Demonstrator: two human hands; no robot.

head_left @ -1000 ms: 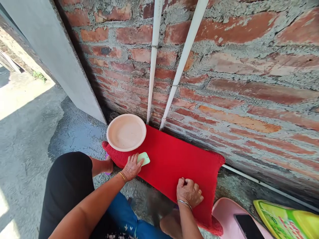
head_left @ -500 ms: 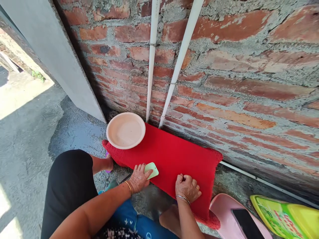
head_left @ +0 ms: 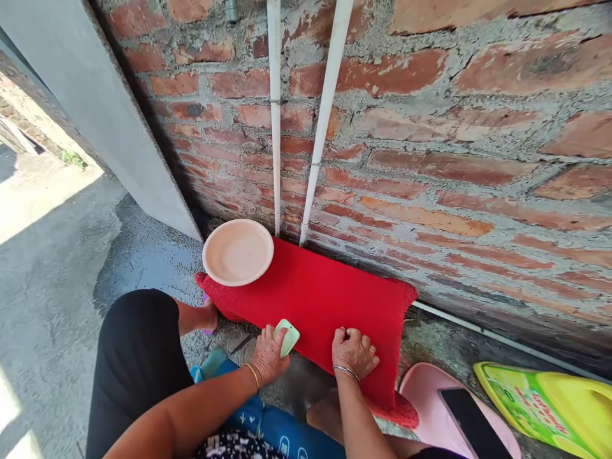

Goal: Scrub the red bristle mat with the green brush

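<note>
A red mat [head_left: 315,287] with shaggy ends lies spread out along the foot of the wall. By its near edge my left hand [head_left: 270,357] is closed around a light green scrub brush [head_left: 288,338], whose flat back with a small hole shows; its underside is hidden. My right hand [head_left: 355,354] is curled into a fist on the right part of the mat, with the fabric under its fingers. A pale pink basin [head_left: 238,254] rests on the mat's left end; any water in it is hard to make out.
A brick wall [head_left: 406,166] with two white pipes [head_left: 321,115] rises behind the mat. A grey slab [head_left: 109,121] leans at the left. Front right are a pink stool-like seat [head_left: 430,389], a black phone [head_left: 473,421] on it, and a yellow-green bottle [head_left: 549,401].
My left hand has drawn the brush slightly down and towards me, and the brush is turned a little. My right hand stays on the mat. The camera view has shifted slightly.
</note>
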